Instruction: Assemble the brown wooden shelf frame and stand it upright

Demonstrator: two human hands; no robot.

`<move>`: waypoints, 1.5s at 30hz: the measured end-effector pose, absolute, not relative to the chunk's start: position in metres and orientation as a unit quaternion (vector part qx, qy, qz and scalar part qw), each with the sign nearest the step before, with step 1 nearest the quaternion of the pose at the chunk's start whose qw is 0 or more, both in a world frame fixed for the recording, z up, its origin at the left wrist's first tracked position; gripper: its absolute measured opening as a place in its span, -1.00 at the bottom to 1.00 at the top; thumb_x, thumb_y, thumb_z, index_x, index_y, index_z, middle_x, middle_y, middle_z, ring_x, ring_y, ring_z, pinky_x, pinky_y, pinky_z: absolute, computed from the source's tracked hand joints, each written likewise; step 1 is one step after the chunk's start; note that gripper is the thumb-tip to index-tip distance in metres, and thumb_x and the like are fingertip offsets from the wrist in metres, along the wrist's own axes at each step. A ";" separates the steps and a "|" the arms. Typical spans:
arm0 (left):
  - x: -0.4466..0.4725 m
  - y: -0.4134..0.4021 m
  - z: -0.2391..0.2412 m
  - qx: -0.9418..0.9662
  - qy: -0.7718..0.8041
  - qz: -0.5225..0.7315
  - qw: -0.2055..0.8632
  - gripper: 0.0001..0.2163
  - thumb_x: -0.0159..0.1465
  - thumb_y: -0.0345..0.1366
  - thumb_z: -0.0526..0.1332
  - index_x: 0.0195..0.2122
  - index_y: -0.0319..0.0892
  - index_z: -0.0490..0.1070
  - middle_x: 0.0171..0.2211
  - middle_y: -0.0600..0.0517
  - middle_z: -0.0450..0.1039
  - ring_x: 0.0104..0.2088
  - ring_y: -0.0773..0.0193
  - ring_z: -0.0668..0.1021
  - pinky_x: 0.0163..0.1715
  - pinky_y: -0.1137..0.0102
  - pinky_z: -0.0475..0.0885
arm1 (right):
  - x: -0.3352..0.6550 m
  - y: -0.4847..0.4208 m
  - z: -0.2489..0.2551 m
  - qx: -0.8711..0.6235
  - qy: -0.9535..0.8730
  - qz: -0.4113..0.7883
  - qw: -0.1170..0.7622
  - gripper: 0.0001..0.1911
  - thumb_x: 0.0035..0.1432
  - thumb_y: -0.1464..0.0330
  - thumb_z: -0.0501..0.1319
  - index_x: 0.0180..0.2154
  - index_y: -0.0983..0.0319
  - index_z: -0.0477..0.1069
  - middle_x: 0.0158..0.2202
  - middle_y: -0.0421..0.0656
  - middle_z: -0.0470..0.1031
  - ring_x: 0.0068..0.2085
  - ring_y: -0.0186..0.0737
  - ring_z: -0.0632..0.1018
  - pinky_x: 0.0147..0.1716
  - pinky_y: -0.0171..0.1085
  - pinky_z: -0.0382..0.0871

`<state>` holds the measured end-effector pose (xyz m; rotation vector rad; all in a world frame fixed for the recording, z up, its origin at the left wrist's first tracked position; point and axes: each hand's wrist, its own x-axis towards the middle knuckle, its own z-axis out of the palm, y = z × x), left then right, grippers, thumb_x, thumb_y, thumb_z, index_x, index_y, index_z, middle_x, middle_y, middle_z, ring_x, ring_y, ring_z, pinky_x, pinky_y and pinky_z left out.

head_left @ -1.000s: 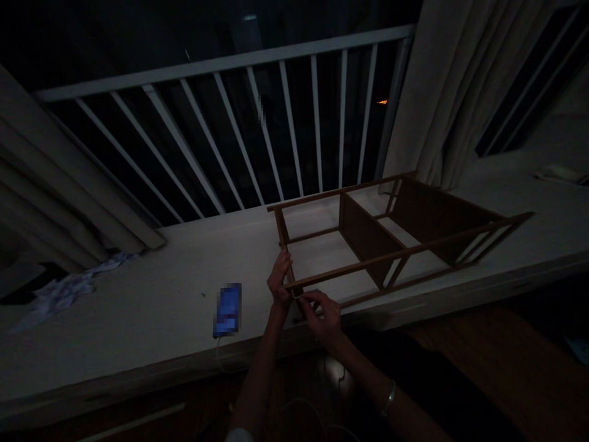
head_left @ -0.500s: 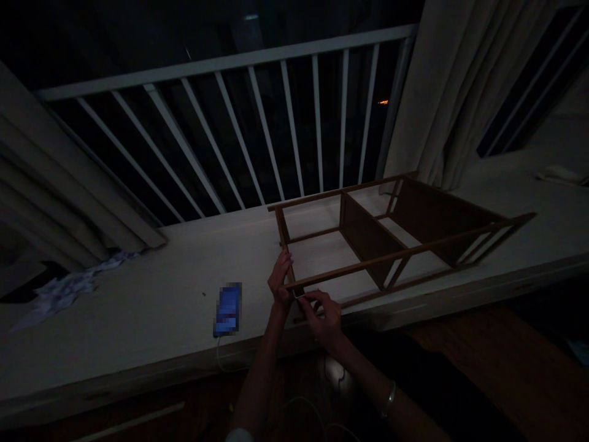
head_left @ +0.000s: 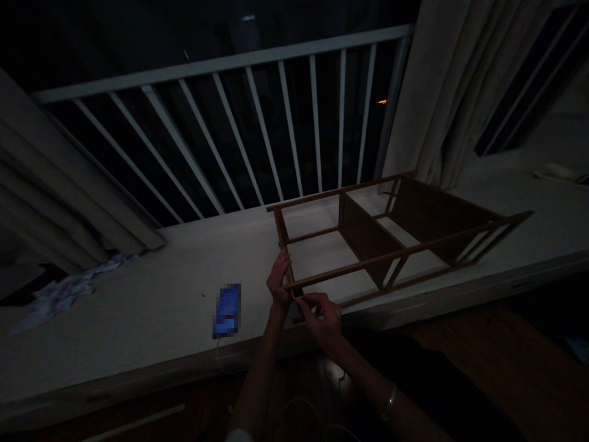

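A brown wooden shelf rack (head_left: 369, 242) is laid on its side along the pale window ledge (head_left: 151, 294), its near lower rail set close to the front edge. Its end crosspiece (head_left: 279, 228) is gripped by the left hand (head_left: 278, 277), whose fingers are wrapped over it. At the near corner, a thin, pale bent rod (head_left: 298, 298), perhaps a hex key, appears to be pinched between the thumb and fingers of the right hand (head_left: 326, 318); its tip is hidden, so whether it is seated in anything cannot be told.

The likeliest fault is judged to be a slip of the rod: it is held only by the fingertips, and the corner is poorly lit. If it is dropped there, it could be lost on the dark floor (head_left: 460, 353) below. Should the left grip be loosened or the corner be pushed hard, the rack could be rocked or slid over the edge, since it is braced by no other hand. The white cable (head_left: 218, 355) of the phone (head_left: 227, 310) is draped over the ledge near the left forearm; if it is snagged, the phone could be pulled down.
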<state>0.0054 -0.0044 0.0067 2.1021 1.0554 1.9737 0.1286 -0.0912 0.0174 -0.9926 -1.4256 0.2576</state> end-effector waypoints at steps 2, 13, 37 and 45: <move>0.006 -0.005 0.007 0.681 0.349 0.643 0.035 -0.23 0.13 0.23 -0.38 -0.11 -0.21 0.41 -0.02 -0.17 0.39 0.12 0.00 0.34 0.08 0.02 0.23 | 0.128 -0.092 0.017 -0.445 -0.622 0.118 0.634 -0.87 0.07 0.31 0.23 -0.34 0.23 0.39 -0.53 -0.22 0.50 -0.58 -0.39 0.47 -0.57 -0.39 0.32; 0.005 -0.003 0.006 0.686 0.337 0.644 0.045 -0.25 0.13 0.23 -0.36 -0.09 -0.19 0.40 0.00 -0.16 0.38 0.12 0.01 0.33 0.09 0.02 0.22 | 0.124 -0.093 0.012 -0.455 -0.600 0.165 0.637 -0.86 0.09 0.28 0.21 -0.33 0.23 0.38 -0.54 -0.22 0.50 -0.59 -0.40 0.45 -0.61 -0.42 0.30; 0.004 -0.001 0.003 0.682 0.345 0.644 0.036 -0.24 0.14 0.23 -0.38 -0.10 -0.20 0.40 -0.02 -0.16 0.39 0.12 0.01 0.33 0.09 0.04 0.22 | 0.119 -0.096 0.017 -0.418 -0.623 0.230 0.619 -0.88 0.12 0.30 0.17 -0.40 0.20 0.42 -0.54 -0.24 0.44 -0.55 -0.39 0.40 -0.56 -0.39 0.28; 0.004 -0.001 0.004 0.686 0.328 0.649 0.028 -0.26 0.15 0.21 -0.36 -0.08 -0.18 0.39 -0.01 -0.15 0.39 0.12 0.01 0.34 0.09 0.03 0.23 | 0.121 -0.095 0.023 -0.402 -0.614 0.276 0.621 -0.89 0.10 0.32 0.19 -0.43 0.20 0.42 -0.51 -0.24 0.43 -0.49 -0.36 0.42 -0.50 -0.38 0.29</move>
